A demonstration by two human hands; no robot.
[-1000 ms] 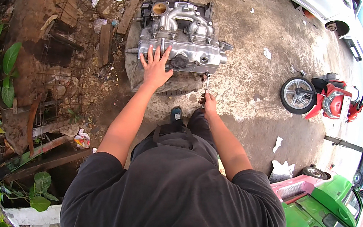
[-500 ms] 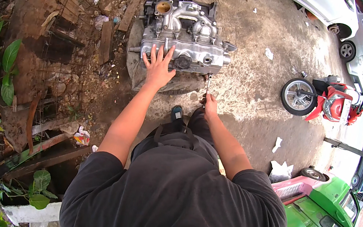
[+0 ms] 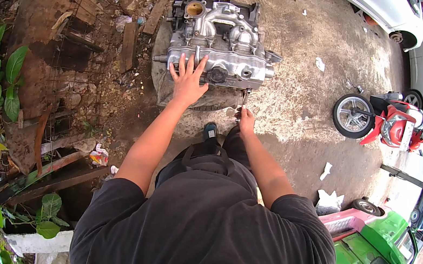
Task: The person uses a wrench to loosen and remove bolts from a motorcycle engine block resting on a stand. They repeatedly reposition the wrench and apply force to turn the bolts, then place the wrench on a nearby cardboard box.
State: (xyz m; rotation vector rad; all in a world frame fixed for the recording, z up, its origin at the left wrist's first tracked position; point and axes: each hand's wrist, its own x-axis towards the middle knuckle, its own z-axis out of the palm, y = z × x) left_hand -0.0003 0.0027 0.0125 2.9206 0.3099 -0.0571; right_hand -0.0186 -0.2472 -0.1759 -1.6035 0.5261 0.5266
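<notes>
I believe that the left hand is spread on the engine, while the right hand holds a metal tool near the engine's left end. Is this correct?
Not quite: the metal tool is near the right end of the engine, as the head view shows. The left hand is spread on the engine, and the right hand holds the tool.

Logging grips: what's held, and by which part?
Right hand: wrench-like tool, by its end away from the engine. Left hand: open on the engine, gripping nothing.
</notes>
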